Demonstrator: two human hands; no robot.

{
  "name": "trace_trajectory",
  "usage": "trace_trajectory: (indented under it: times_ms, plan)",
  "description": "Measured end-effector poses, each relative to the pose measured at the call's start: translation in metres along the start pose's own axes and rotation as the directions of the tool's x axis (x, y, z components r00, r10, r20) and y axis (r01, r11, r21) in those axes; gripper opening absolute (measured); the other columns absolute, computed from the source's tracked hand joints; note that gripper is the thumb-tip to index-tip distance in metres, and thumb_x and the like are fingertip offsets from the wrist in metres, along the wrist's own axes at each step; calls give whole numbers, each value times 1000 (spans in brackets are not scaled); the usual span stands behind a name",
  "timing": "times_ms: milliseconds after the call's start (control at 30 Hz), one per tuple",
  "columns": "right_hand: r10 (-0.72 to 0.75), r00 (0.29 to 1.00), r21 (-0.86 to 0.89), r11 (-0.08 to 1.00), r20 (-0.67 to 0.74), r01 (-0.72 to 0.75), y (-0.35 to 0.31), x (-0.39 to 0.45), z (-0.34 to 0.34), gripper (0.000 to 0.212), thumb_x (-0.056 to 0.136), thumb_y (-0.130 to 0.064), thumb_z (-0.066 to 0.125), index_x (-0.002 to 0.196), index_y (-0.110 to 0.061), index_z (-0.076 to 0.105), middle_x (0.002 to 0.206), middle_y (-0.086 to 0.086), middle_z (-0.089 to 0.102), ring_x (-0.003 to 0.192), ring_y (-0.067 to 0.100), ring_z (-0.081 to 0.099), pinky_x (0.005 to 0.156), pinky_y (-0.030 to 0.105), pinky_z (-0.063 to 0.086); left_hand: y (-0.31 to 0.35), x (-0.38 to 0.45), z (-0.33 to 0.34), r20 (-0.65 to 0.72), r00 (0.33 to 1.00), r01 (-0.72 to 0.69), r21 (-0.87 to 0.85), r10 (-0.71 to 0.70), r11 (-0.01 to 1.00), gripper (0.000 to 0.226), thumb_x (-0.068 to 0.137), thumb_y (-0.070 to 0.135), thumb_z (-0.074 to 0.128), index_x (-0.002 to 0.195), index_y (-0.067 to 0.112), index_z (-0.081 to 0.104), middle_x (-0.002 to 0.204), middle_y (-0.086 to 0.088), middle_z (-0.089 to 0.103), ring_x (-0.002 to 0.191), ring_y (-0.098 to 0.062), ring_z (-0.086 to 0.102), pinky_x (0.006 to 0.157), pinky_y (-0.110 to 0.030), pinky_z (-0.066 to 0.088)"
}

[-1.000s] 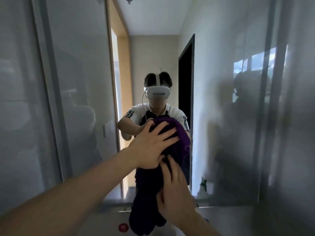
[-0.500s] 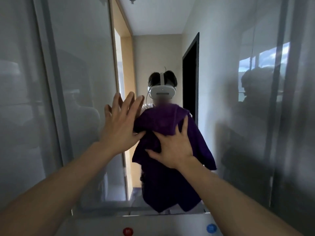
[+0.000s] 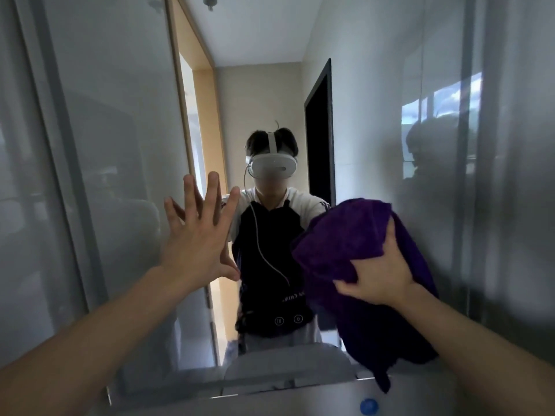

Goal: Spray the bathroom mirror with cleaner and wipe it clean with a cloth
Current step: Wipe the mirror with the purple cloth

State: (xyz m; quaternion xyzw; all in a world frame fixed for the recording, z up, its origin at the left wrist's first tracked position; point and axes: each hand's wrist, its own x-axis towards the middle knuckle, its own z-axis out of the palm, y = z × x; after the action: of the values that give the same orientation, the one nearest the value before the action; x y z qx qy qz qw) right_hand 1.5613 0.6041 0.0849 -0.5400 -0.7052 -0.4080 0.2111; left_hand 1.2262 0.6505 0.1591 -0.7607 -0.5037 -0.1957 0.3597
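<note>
Wipe phase in progress, spraying looks done (judgement: no spray bottle in view). Right hand (image 3: 380,273) bunches the purple cloth (image 3: 351,235) in curled fingers and presses it to the mirror (image 3: 375,130), right of centre, loose tail hanging toward the lower edge. Left hand (image 3: 196,235) has fingers spread and straight, flat against the glass left of centre, holding nothing. Mirror still looks hazy and streaked on both sides; centre reflection reads clearer. Most of the glass left to wipe.
</note>
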Motion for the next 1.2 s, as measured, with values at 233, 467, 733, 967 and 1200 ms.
trace_trajectory:
  times_ms: [233,467,733,967,1200]
  plan:
    - [251,962,178,957,-113,-228,-43,69,-35,62,80,-67,54,129,-29,54,110,9,71,109,38,64,103,74,35,33,8,-22,-21,1000,-22,-63,21,998,155,50,84,80,162,24,-10,167,-15,-26,152,-47,-22,112,-79,14]
    - [-106,990,155,981,-95,120,-34,-25,-1,76,73,-50,75,141,-22,53,140,13,54,127,43,48,110,59,36,65,20,-20,-29,993,-113,21,114,993,173,31,89,80,164,25,-10,167,-18,-27,149,-51,-29,107,-86,1]
    - [375,926,154,918,-46,-365,-13,19,-56,137,55,-74,83,161,-30,10,149,16,33,125,44,46,99,58,48,64,29,-6,-101,986,-130,58,135,990,180,15,96,71,165,18,10,170,-24,-8,152,-56,-12,105,-89,2]
    - [82,994,39,996,69,-85,-70,3,-21,85,80,-74,56,150,-27,43,149,15,47,139,49,35,121,67,9,68,24,-8,-84,990,-113,45,117,993,174,26,101,66,165,20,-1,169,-22,-19,151,-54,-21,107,-88,3]
    - [287,947,101,948,146,-303,-7,-86,25,84,68,-73,55,137,-25,60,87,16,70,98,50,64,111,67,15,67,24,-10,-52,993,-103,74,107,992,178,22,96,71,164,23,-7,168,-22,-23,150,-54,-25,106,-88,11]
